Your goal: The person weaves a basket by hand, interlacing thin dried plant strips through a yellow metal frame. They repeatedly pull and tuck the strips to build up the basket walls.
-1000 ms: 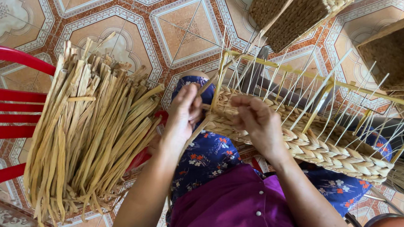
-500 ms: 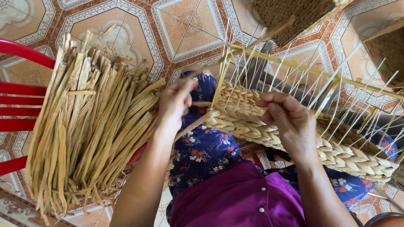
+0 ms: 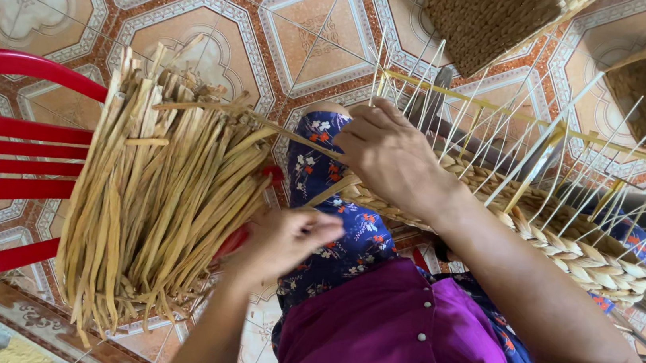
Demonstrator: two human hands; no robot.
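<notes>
basket frame rests over patterned floor tiles, beside red chair.

Left hand blurred, fingers half-curled, right hand extended forward, fingers bent

Bundle of dried reed strips lies on the chair, at 9 o'clock of the person's lap. Left hand sits just beside the bundle's edge, at 3 o'clock of it. Right hand is at 1 o'clock of the left hand, resting on the half-woven basket, w/ one strip running from it toward the bundle at 9 o'clock. Wire frame rises from the braided rows. Two woven baskets on the tiled floor at 12 to 2 o'clock, behind the frame.
</notes>
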